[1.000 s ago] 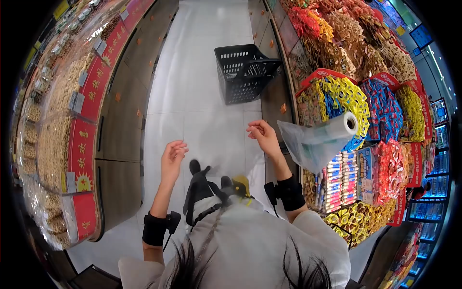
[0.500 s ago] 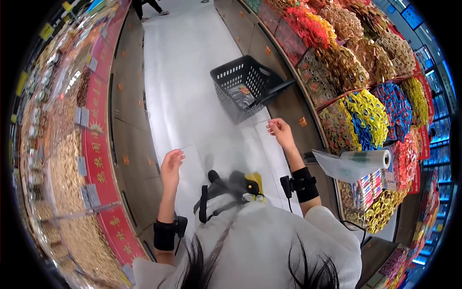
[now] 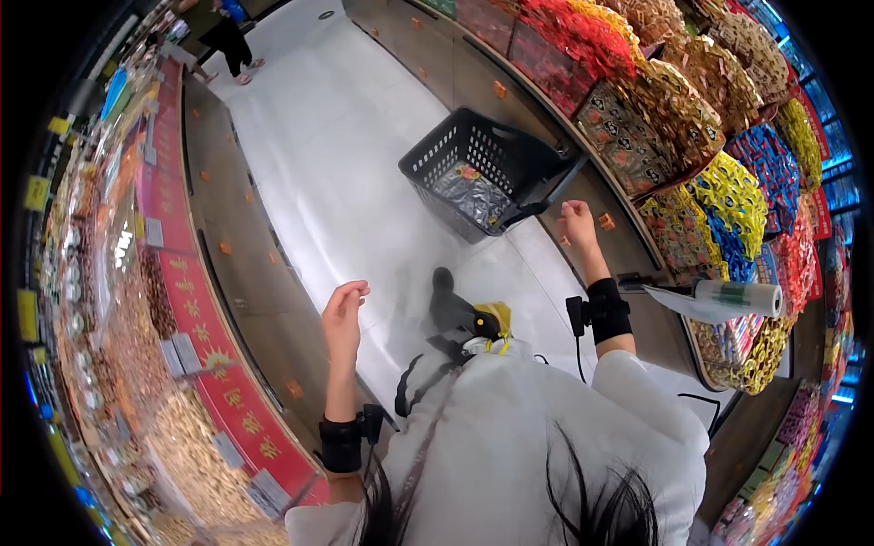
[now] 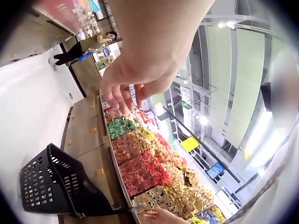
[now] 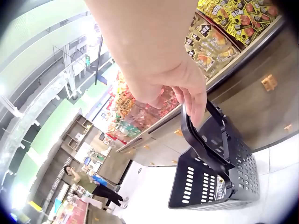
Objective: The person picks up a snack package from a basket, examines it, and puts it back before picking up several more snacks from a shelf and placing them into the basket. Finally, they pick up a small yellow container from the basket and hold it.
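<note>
While I am looking down from my head, left hand: my left hand [image 3: 342, 318] is hovering above the floor [image 3: 314, 155], its fingers loosely bending and gripping nothing.
Right hand: my right hand [image 3: 580, 235] is hovering beside the basket [image 3: 464, 173], its fingers slackly curling around nothing.
Basket: it is standing on the floor by the right-hand counter [image 3: 537, 118], with dark packets [image 3: 473, 196] lying inside.
Roll: the bag roll [image 3: 742, 298] is sitting beside the snacks [image 3: 728, 205].
Left wrist view, fingers: mine are hanging relaxed and apart from the basket, which is showing at lower left.
Person: someone [image 4: 81, 49] is standing farther down the aisle.
Right wrist view, handle: my fingers are overlapping the raised handle [image 5: 201, 144]; whether they are touching it, I am not managing to tell.
</note>
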Demonstrator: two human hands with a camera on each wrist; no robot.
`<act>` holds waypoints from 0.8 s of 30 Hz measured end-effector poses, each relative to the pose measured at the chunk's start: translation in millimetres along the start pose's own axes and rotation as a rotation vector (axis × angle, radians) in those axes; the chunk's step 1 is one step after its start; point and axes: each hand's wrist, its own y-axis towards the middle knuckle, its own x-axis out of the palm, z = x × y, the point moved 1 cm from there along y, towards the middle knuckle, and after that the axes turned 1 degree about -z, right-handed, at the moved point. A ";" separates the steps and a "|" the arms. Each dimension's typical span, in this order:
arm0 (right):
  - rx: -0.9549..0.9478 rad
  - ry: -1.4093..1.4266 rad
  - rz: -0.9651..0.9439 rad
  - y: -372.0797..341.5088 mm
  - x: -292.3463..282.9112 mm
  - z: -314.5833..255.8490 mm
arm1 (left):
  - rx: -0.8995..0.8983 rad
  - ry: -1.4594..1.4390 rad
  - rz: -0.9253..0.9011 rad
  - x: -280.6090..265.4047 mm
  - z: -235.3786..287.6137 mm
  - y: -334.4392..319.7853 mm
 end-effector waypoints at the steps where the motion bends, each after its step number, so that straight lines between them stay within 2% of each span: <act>1: -0.020 -0.013 0.058 17.5 4.7 7.0 | 0.006 0.012 -0.024 -0.9 2.7 18.6; 6: 0.231 -0.060 0.169 55.9 21.9 -4.4 | -0.026 0.089 -0.164 -3.8 7.6 105.6; 9: 0.261 -0.050 0.302 70.9 35.0 4.4 | -0.014 0.101 -0.240 0.1 14.3 151.7; 14: 0.303 -0.186 0.406 81.8 42.5 9.1 | -0.001 0.108 -0.363 6.3 18.0 211.9; 18: 0.299 -0.341 0.462 81.9 47.7 13.9 | -0.019 0.116 -0.475 8.4 21.9 260.8; 22: 0.360 -0.344 0.533 73.0 57.8 11.4 | 0.004 0.140 -0.596 9.8 31.6 317.7; 24: 0.327 -0.377 0.585 60.2 67.3 8.1 | 0.003 0.140 -0.643 8.7 37.7 346.0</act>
